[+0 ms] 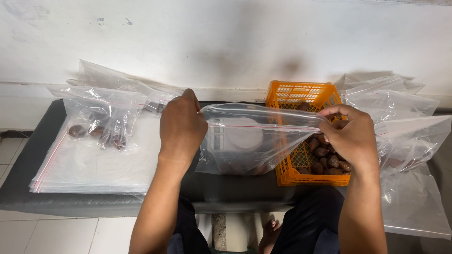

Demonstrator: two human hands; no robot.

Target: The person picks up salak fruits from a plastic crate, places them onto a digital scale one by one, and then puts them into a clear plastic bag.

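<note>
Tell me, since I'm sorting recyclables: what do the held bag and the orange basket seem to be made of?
The bag held by the left hand and right hand looks like thin clear plastic film: glossy, wrinkled, see-through, with a zip strip. The orange basket seems rigid moulded plastic, judging by its even lattice walls.

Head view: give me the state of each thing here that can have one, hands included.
Left hand: grip pinching the left end of the bag's top.
Right hand: grip pinching the right end.
Clear zip bag: held up between both hands; open or sealed, cannot tell.
Orange basket: partly filled with brown fruits.
Bag with brown fruits: lying on the flat bag stack.
Flat bag stack: lying flat.
</note>
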